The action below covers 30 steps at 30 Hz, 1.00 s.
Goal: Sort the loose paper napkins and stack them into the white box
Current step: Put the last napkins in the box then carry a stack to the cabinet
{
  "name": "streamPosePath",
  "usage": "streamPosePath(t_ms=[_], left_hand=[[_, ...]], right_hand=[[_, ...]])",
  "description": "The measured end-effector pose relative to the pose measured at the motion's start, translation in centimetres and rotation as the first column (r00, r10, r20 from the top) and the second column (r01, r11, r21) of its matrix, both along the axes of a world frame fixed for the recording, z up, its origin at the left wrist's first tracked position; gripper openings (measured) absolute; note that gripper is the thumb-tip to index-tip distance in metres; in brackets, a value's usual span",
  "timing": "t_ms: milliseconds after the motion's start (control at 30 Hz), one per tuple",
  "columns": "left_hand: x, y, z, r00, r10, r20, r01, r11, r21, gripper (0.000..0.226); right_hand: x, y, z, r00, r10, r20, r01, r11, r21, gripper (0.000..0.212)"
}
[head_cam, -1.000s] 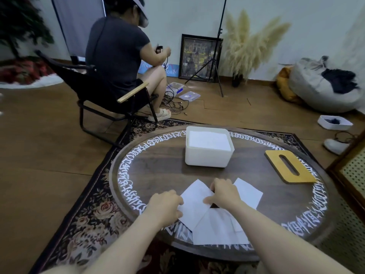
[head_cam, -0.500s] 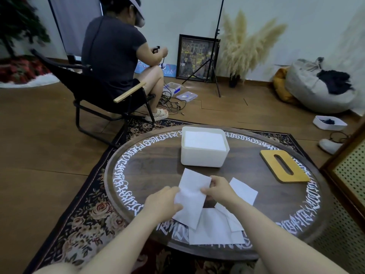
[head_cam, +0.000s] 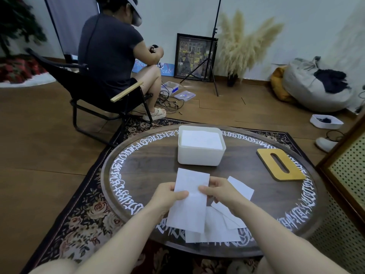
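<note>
A white paper napkin [head_cam: 189, 202] is lifted above the round table, held between both hands. My left hand [head_cam: 167, 196] pinches its left edge and my right hand [head_cam: 219, 191] pinches its right edge. Under and to the right of them lie loose white napkins [head_cam: 219, 226] on the near part of the table, one more napkin [head_cam: 242, 187] showing past my right hand. The white box [head_cam: 200, 160] stands beyond them at the table's middle, with a stack of napkins [head_cam: 200, 139] inside it.
A yellow wooden lid with a slot [head_cam: 280, 165] lies on the round dark table [head_cam: 148, 169] at the right. A person sits in a folding chair [head_cam: 85, 95] at the back left. A cabinet [head_cam: 347, 175] stands close on the right.
Both hands lifted one napkin off the loose pile and raised it toward the box, turning it upright. The camera tilted down and came closer.
</note>
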<state>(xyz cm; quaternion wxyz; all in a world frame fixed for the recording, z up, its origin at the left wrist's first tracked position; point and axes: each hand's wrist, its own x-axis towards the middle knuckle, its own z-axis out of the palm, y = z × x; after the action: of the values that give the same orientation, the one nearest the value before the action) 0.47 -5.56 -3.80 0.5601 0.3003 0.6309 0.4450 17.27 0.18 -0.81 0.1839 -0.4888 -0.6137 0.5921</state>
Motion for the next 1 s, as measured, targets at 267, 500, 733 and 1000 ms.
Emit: streamPosePath(t_ms=[267, 500, 733, 1000], left_hand=[[1.1, -0.1, 0.0, 0.991, 0.132, -0.028, -0.131, 0.990, 0.053, 0.011], [1.9, -0.4, -0.3, 0.998, 0.055, -0.030, -0.054, 0.998, 0.030, 0.018], [1.3, -0.5, 0.0, 0.988, 0.151, -0.022, -0.150, 0.988, 0.043, 0.008], [0.3, -0.4, -0.2, 0.980, 0.173, -0.094, -0.170, 0.984, 0.045, 0.015]], right_hand=[[0.9, -0.7, -0.4, 0.987, 0.101, 0.125, -0.097, 0.995, -0.035, 0.002], [1.8, -0.6, -0.5, 0.988, 0.079, 0.135, -0.078, 0.997, -0.017, 0.009], [4.1, 1.0, -1.3, 0.957, -0.015, 0.291, -0.032, 0.987, 0.156, 0.006], [9.5, 5.1, -4.3, 0.731, -0.179, 0.658, -0.052, 0.948, 0.315, 0.046]])
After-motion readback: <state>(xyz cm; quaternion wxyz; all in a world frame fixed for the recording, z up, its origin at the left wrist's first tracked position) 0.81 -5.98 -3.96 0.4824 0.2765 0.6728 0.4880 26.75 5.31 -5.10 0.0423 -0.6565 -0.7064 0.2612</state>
